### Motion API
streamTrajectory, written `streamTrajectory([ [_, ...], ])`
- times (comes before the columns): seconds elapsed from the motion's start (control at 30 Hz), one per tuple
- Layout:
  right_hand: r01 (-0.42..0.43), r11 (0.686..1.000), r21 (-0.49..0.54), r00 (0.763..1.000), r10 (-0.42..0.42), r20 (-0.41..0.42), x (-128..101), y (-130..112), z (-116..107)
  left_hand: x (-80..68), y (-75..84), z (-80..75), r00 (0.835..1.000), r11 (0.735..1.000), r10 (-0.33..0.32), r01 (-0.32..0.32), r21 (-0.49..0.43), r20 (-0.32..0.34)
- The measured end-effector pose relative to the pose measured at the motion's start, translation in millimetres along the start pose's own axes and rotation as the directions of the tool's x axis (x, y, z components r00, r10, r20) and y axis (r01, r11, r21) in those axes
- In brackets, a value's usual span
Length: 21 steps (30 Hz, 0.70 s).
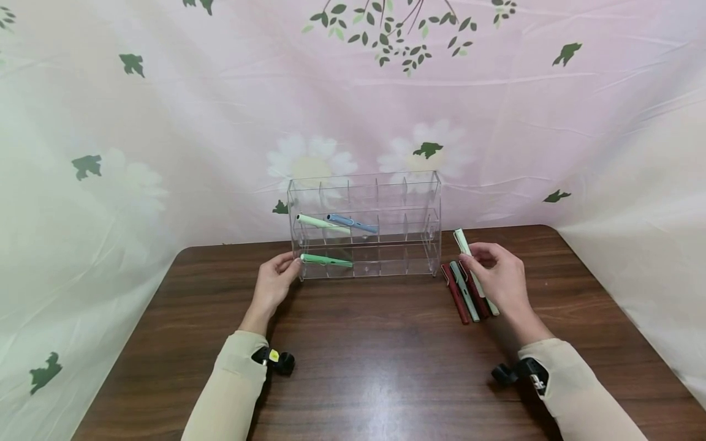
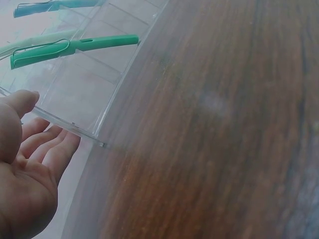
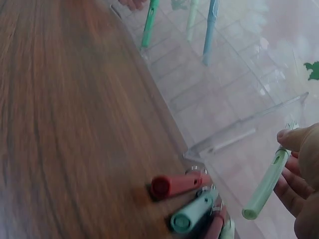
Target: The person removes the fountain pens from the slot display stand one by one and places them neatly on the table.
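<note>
A clear tiered pen organizer (image 1: pixel 440 211) stands at the back of the table. My left hand (image 1: pixel 273 285) holds its left side panel, thumb on one face and fingers on the other in the left wrist view. My right hand (image 1: pixel 501 275) pinches a pale green pen (image 3: pixel 265 189) between thumb and fingers, tilted, to the right of the organizer. Under that hand lie a red pen (image 1: pixel 455 295), a grey-green pen (image 1: pixel 465 293), a dark red pen (image 1: pixel 477 300) and another pale pen (image 1: pixel 493 308), side by side and partly covered.
A bright green pen (image 1: pixel 326 261) lies in the organizer's lowest tier, at the left. On the tier above rest a light green pen (image 1: pixel 322 225) and a blue pen (image 1: pixel 353 223). A patterned cloth (image 1: pixel 353 116) hangs right behind the wooden table (image 1: pixel 375 343).
</note>
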State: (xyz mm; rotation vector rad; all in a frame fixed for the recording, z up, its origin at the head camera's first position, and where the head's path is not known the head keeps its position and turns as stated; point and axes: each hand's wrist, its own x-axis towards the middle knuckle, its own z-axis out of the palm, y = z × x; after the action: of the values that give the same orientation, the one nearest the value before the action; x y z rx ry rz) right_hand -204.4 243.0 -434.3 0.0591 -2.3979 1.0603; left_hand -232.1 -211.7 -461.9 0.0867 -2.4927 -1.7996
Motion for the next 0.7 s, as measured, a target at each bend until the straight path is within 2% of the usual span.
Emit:
streamTrajectory([
  [0.33, -0.092, 0.992, -0.084, 0.995, 0.094, 0.019, -5, 26, -9, -0.9, -0.8, 0.5, 1.0, 1.0, -0.005, 0.005, 0.004, 0.003],
  [0.7, -0.135, 0.977, -0.166, 0.988, 0.145, 0.054, -5, 51, -15, -0.5, 0.3, 1.1, 1.0, 1.0, 0.004, -0.004, 0.007, -0.001],
])
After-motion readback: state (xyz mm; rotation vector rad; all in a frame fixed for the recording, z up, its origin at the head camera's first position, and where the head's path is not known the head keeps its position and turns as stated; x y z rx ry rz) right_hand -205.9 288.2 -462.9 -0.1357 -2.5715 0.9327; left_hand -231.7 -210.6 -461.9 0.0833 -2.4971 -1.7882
